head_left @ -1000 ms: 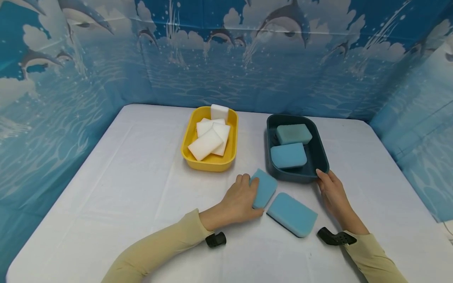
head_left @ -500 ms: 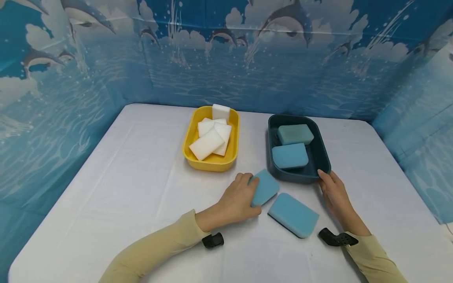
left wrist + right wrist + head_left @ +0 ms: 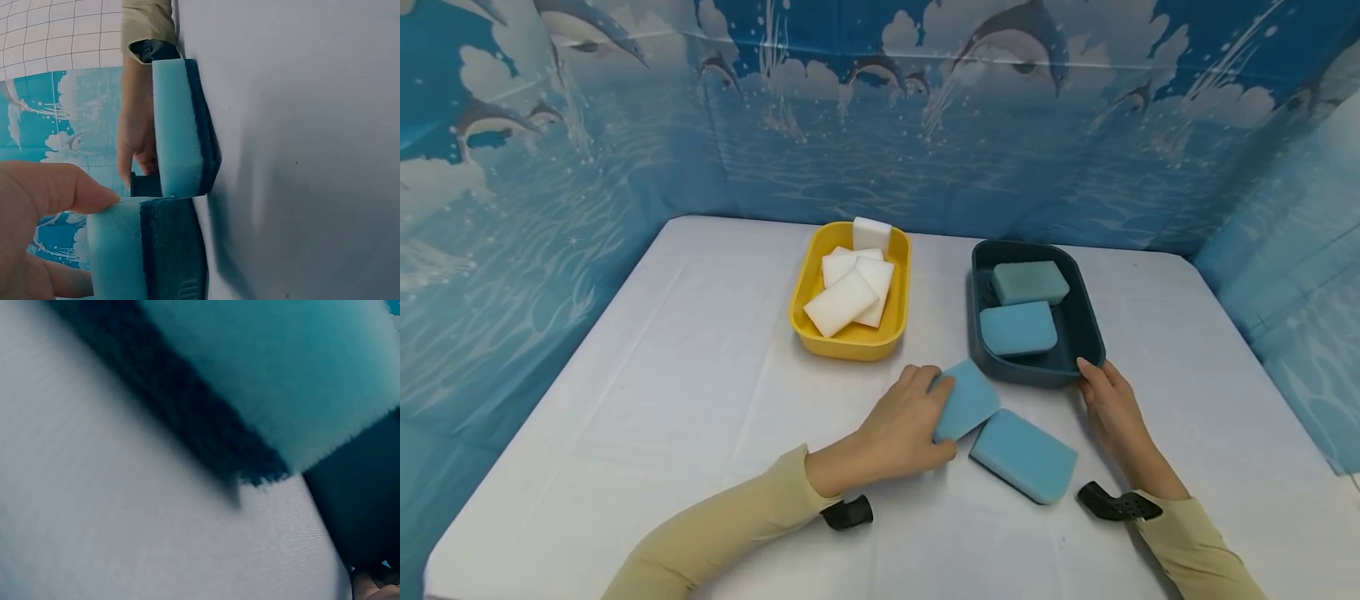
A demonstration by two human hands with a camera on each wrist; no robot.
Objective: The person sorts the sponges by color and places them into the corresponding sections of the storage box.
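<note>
My left hand (image 3: 898,425) pinches a light blue sponge (image 3: 966,400) between thumb and fingers. In the left wrist view this sponge (image 3: 115,250) shows a dark scouring layer on its table side, with the thumb on its edge. A second blue sponge (image 3: 1024,457) lies dark side down to the right, its corner meeting the held one in the head view. With thumb over the rim, my right hand (image 3: 1112,408) grips the near right corner of a dark teal tray (image 3: 1078,346). Inside that tray lie a blue sponge (image 3: 1018,327) and a greener sponge (image 3: 1030,283).
Left of the dark tray stands a yellow tray (image 3: 850,350) with several white sponge blocks (image 3: 842,304), one leaning up at its back. A white cloth (image 3: 625,400) covers the table. A dolphin-print curtain (image 3: 820,167) hangs along the back and sides.
The held sponge has turned slightly, and its right corner has come over to the second sponge. My right hand keeps its grip on the tray. The head view has shifted slightly.
</note>
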